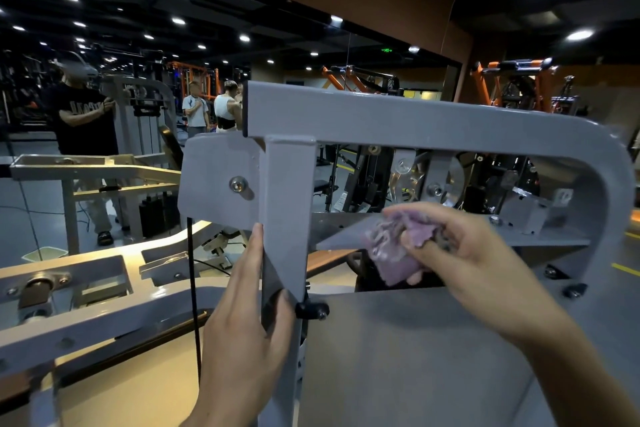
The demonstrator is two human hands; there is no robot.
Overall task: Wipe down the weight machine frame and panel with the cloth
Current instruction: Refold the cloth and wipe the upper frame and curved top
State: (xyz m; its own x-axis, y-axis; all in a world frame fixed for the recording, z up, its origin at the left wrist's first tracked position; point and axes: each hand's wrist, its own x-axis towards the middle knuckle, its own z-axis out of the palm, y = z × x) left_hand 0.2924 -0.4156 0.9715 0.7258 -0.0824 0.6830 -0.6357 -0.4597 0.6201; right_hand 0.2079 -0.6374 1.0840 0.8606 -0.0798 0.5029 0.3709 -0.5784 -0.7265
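The grey weight machine frame [398, 121] fills the middle of the view, with a vertical post [287, 218] and a flat grey panel [415, 357] below it. My left hand [242, 322] holds the post, its thumb on the front face and its fingers straight up the left side. My right hand [478, 253] grips a bunched purple cloth [394, 250] against the angled inner plate [346, 236] just right of the post, above the panel's top edge.
A black knob [311, 310] sticks out of the post near my left thumb. A black cable [194, 295] hangs left of the post. Lever arms [86, 288] of the machine lie at the lower left. A wall mirror [138, 80] behind reflects people and other machines.
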